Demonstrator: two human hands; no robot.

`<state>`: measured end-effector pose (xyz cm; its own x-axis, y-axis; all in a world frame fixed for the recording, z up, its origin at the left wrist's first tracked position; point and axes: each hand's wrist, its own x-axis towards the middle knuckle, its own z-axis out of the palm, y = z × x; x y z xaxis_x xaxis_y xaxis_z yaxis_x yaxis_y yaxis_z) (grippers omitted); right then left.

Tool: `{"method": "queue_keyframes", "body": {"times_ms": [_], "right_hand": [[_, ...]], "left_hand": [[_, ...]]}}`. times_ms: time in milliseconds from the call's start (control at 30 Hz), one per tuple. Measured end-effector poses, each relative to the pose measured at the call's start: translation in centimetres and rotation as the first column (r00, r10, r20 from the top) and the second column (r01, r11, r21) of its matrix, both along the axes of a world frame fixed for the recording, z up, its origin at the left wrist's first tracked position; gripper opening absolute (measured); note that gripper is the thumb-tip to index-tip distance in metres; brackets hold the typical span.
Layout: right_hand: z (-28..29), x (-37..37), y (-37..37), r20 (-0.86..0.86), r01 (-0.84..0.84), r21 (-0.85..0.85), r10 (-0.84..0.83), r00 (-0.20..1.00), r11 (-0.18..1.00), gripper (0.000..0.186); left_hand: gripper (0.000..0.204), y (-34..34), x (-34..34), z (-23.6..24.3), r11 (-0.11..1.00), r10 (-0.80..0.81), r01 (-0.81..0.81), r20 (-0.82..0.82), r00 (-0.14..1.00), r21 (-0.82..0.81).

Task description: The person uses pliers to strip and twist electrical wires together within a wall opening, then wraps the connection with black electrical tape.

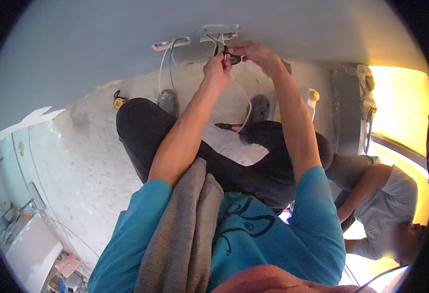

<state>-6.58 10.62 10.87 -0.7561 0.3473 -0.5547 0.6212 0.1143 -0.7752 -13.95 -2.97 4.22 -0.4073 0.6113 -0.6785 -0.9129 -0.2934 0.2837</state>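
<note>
Close to the wall, my left hand (217,68) is closed in a pinch around a white wire (241,88) that loops down to the floor. My right hand (254,52) reaches in from the other side, its fingers bent round a dark roll (235,59) that looks like black electrical tape. The fingertips of both hands almost meet at a small black piece between them. Just above is an open wall box (219,30) with green and white wires coming out. Beside it, a second wall box (171,44) lets a white and a green wire (171,63) hang down.
Red-handled pliers (230,127) lie on the dusty floor between my legs. A yellow tape measure (119,101) is by the wall. A white jug with a yellow cap (314,95) stands right of my foot. Another person (385,195) sits at the right.
</note>
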Motion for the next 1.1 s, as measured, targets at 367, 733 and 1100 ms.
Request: {"method": "queue_keyframes", "body": {"times_ms": [367, 733, 1100], "right_hand": [[-5.5, -1.8, 2.4, -0.241, -0.223, -0.335, 0.146, 0.959, 0.915, 0.038], [-6.5, -0.8, 0.1, -0.251, 0.022, -0.452, -0.151, 0.956, 0.892, 0.035], [2.6, -4.3, -6.4, -0.189, -0.164, 0.734, 0.430, 0.883, 0.659, 0.027]], "left_hand": [[0.018, -0.9, -1.3, 0.0, 0.984, -0.065, 0.057, 0.041, 0.997, 0.167], [0.024, -1.0, -0.4, -0.5, 0.985, -0.046, 0.059, -0.087, 0.995, 0.159], [0.025, 0.1, 1.0, -1.2, 0.994, 0.075, -0.069, -0.072, 0.995, 0.088]]}}
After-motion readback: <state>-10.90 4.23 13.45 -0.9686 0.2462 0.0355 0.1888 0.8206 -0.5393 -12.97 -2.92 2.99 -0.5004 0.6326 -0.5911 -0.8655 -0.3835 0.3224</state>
